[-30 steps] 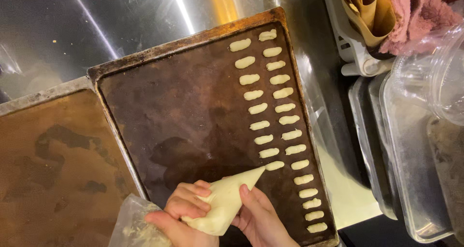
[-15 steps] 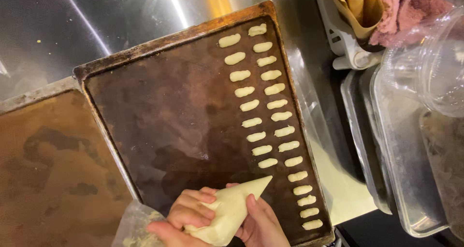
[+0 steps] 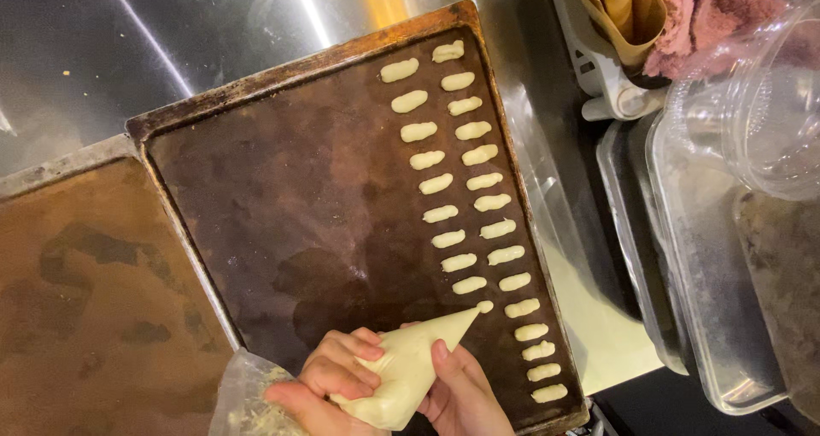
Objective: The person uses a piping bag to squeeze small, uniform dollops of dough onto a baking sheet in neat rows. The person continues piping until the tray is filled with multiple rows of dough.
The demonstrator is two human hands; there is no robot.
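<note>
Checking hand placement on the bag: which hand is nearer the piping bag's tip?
Right. The right hand grips the piping bag just behind its tip; the left hand squeezes farther back.

Twenty-four piped dough fingers point(image 3: 468, 187) sit toward three o'clock on one of two baking trays point(image 3: 256, 197); one piping bag point(image 3: 408, 369) at six o'clock.
</note>
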